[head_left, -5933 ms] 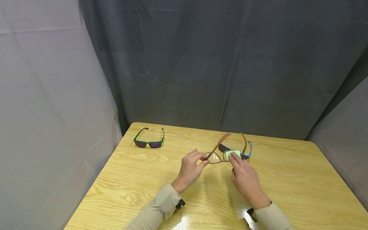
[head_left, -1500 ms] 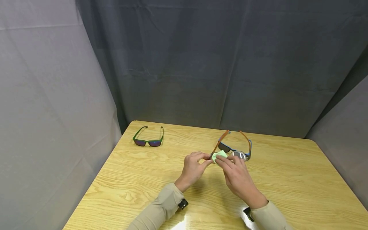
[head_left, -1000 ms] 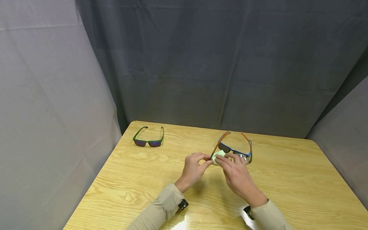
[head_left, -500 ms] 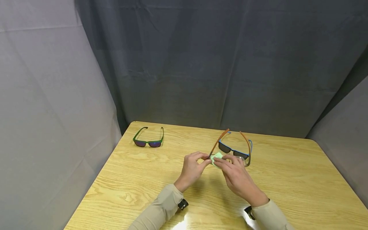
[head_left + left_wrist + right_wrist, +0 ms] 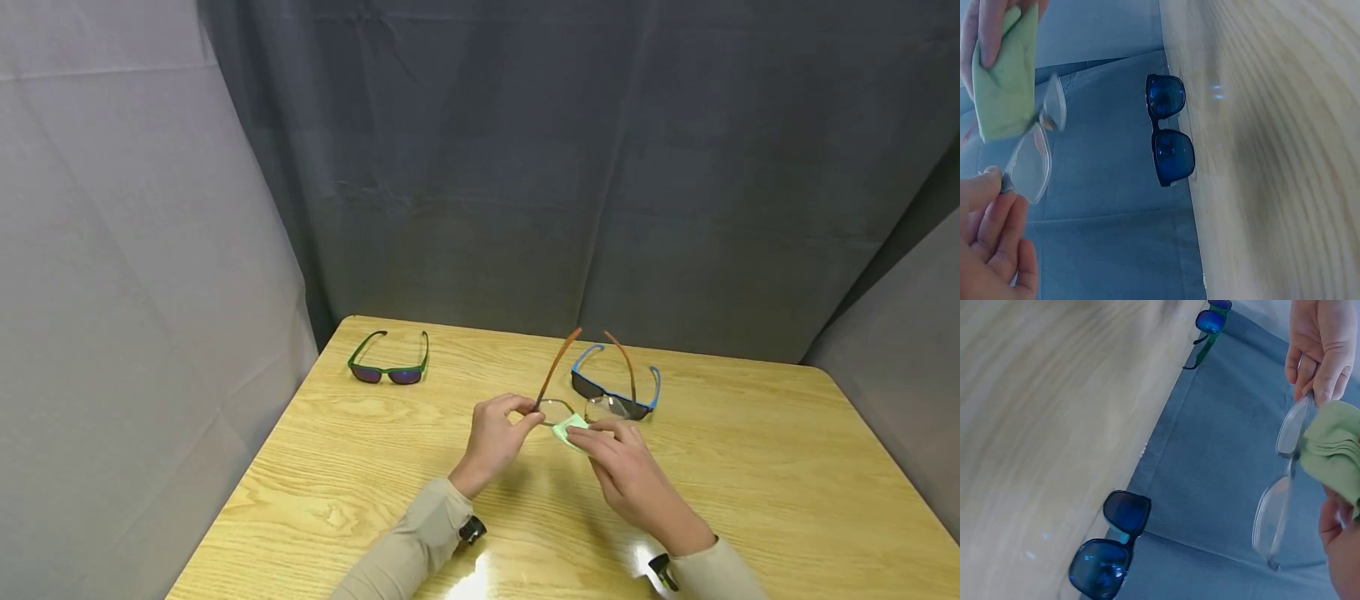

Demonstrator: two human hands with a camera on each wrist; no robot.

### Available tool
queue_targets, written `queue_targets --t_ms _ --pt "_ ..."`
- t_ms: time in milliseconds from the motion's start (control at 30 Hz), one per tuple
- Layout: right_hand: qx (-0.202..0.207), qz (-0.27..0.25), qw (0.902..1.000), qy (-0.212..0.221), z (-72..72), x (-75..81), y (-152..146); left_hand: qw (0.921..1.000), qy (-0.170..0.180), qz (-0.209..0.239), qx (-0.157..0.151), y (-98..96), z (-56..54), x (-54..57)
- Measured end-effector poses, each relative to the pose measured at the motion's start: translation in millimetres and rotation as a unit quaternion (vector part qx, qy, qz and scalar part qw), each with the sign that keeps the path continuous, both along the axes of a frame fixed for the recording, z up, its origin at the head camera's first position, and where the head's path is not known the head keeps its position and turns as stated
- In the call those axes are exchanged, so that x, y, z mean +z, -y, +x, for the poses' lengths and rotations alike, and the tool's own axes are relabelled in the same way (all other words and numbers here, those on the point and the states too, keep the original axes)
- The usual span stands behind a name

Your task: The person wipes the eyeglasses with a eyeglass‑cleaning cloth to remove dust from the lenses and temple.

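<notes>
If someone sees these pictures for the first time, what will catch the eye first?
Probably the green cloth in the right hand, close to the clear glasses that the left hand pinches at one end. Behind them, the blue sunglasses lie on the table; the green sunglasses lie alone near its far left corner.

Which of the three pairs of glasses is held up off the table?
The clear-lensed glasses with orange-brown temples, gripped by the left hand. The green-framed sunglasses and blue-framed sunglasses both rest on the wooden table.
</notes>
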State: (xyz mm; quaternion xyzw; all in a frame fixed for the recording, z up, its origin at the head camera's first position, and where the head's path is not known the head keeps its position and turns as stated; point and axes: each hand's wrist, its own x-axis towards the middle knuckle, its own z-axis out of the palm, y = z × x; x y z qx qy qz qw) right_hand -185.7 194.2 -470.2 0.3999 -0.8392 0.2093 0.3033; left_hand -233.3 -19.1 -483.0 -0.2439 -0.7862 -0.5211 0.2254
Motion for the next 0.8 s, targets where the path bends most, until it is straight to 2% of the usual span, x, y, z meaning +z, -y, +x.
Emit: queue_targets --t_ms 167,267,400,567,800 --pt "-0.023 -0.024 0.9994 0.008 3.9 -5.0 -11 0.9999 0.006 -0.001 0.014 6.5 -3.6 0.4" --pt "-0.059 -0.045 0.9968 0.031 2.8 -6.7 -20 0.9999 0.005 0.004 0.014 11.7 -5.1 2.2" --pt "-0.125 -0.078 0.9886 0.030 -1.4 -8.4 -29 0.9998 0.011 0.009 0.016 19.2 -5.9 4.1" --pt "-0.217 -0.122 0.9679 0.031 -4.9 -7.5 -34 0.9997 0.012 0.000 0.020 25.5 -5.9 3.3" --pt "-0.311 -0.175 0.9272 0.114 -5.6 -6.7 -39 0.9997 0.012 0.010 0.017 28.4 -5.3 -0.3"
